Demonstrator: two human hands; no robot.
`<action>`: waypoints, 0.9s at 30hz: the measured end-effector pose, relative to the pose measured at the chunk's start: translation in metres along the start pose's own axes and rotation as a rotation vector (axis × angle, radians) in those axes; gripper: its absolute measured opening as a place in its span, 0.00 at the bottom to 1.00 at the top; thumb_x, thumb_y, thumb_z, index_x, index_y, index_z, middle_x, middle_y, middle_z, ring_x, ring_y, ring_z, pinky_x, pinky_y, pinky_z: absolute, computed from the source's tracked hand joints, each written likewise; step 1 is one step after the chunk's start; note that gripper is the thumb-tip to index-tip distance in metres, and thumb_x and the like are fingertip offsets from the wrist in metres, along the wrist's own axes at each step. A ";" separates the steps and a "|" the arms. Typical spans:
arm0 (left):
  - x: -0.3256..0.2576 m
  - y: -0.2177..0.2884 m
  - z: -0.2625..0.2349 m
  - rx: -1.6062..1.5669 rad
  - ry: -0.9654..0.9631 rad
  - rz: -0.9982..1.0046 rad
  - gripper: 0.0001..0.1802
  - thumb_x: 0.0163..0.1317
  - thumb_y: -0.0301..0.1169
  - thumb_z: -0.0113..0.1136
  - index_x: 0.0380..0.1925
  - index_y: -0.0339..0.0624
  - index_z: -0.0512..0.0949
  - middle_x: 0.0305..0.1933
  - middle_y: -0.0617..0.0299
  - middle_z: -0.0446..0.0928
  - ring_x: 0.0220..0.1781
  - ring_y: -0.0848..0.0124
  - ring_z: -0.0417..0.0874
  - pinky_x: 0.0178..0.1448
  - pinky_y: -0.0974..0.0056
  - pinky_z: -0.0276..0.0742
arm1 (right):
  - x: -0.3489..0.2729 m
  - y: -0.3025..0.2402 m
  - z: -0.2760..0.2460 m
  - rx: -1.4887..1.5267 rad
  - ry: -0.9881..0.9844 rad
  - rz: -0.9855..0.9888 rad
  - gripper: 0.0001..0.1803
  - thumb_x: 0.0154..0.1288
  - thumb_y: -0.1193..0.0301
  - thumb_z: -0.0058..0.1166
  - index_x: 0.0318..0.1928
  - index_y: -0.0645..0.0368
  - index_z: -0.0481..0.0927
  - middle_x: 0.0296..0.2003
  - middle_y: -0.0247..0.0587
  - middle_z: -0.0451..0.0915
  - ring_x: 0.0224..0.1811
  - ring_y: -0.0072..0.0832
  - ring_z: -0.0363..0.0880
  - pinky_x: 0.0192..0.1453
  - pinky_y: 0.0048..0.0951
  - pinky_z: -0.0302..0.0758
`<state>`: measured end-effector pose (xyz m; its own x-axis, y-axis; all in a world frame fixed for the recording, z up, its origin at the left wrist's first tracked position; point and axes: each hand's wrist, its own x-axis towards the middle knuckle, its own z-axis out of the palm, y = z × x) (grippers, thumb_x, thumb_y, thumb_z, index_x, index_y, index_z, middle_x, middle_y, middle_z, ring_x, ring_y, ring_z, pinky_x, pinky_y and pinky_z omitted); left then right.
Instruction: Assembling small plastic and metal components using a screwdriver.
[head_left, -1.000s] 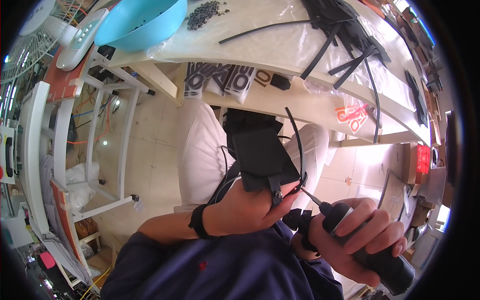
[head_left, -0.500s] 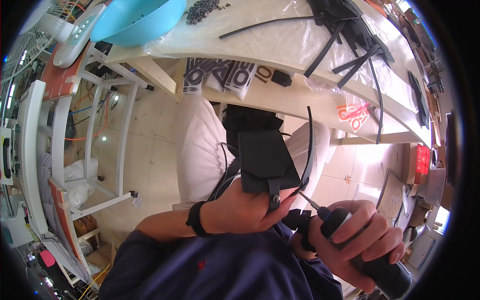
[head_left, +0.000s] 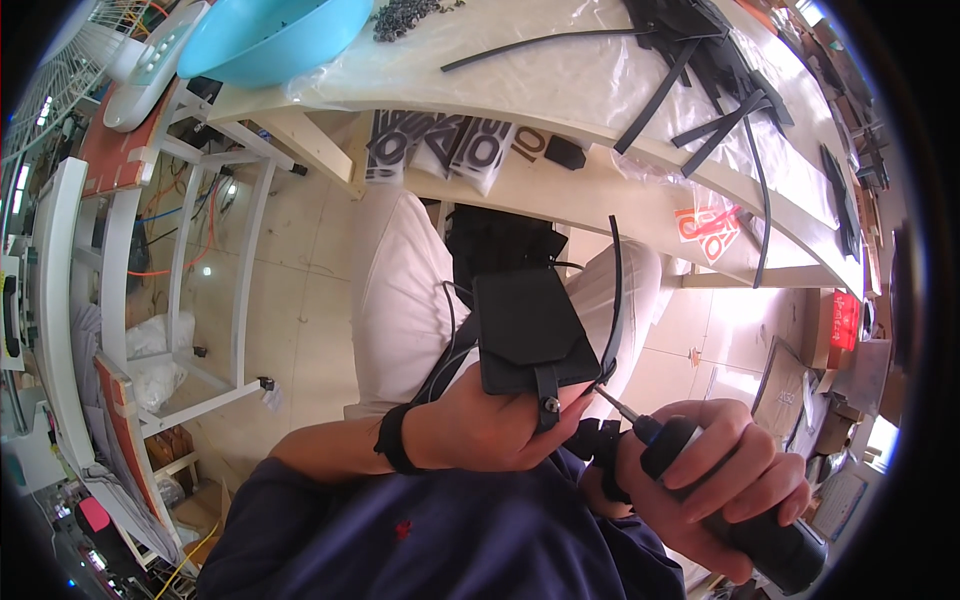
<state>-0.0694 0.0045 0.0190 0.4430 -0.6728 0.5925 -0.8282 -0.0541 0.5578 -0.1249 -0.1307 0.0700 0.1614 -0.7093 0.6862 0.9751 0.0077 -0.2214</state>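
Pouch [head_left: 532, 318], black, flat, flapped, one: above my lap, its near end held in my left hand [head_left: 478, 425] beside a tab [head_left: 547, 388] with a metal snap [head_left: 553, 405]. Looks light, leather-like, fairly stiff across the panel, hardly fragile; best gripped at that near end. Strap [head_left: 616, 275], thin, black, one: curved, probably springy, at the right corner. Driver [head_left: 668, 445], black, one: my right hand [head_left: 725, 465] wraps its barrel, tip [head_left: 605, 396] near the strap's lower end, contact unclear.
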 end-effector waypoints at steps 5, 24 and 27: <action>-0.001 0.001 0.000 -0.006 0.010 -0.025 0.14 0.53 0.28 0.65 0.39 0.32 0.80 0.41 0.54 0.80 0.37 0.62 0.82 0.35 0.62 0.78 | -0.001 0.000 -0.001 -0.017 -0.012 0.003 0.23 0.55 0.63 0.68 0.41 0.57 0.67 0.26 0.28 0.68 0.16 0.17 0.69 0.18 0.17 0.67; -0.006 0.000 0.003 0.003 0.021 -0.023 0.14 0.52 0.26 0.66 0.36 0.27 0.79 0.36 0.51 0.79 0.30 0.62 0.79 0.29 0.62 0.74 | -0.005 0.002 0.000 -0.056 -0.032 -0.021 0.25 0.55 0.60 0.69 0.40 0.57 0.66 0.24 0.28 0.67 0.14 0.17 0.69 0.15 0.16 0.66; 0.001 -0.002 0.000 0.003 0.015 0.011 0.15 0.52 0.27 0.66 0.37 0.27 0.79 0.35 0.52 0.79 0.30 0.61 0.79 0.29 0.62 0.74 | -0.005 0.004 0.000 -0.048 -0.011 0.009 0.25 0.55 0.60 0.69 0.41 0.57 0.66 0.25 0.28 0.67 0.15 0.17 0.69 0.15 0.16 0.67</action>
<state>-0.0672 0.0037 0.0186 0.4391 -0.6620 0.6075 -0.8342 -0.0492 0.5493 -0.1218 -0.1270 0.0656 0.1720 -0.7016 0.6915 0.9652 -0.0203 -0.2607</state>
